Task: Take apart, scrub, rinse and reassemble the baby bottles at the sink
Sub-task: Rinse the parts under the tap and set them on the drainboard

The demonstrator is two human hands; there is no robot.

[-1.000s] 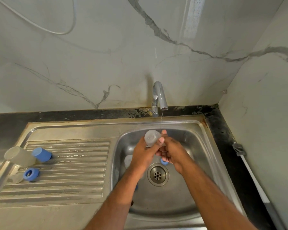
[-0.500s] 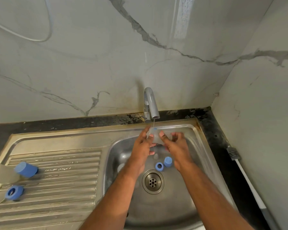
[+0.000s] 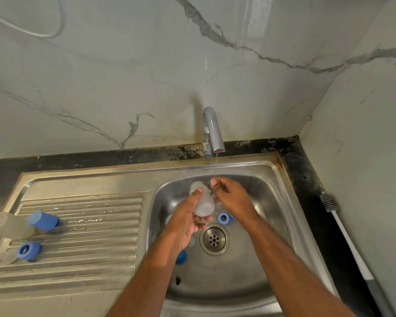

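My left hand (image 3: 188,216) curls round a frosted bottle body (image 3: 202,200) over the sink basin (image 3: 272,195), under the tap (image 3: 213,131). In the basin a blue ring (image 3: 223,218) lies beside the drain (image 3: 214,240), and a blue piece (image 3: 181,257) shows half hidden under my left wrist. My right hand (image 3: 232,199) hangs loosely curled beside the bottle, thumb tip in the thin stream; whether it pinches anything I cannot tell. The bottle's long axis tilts away and leftward from me; which end is its mouth is unclear.
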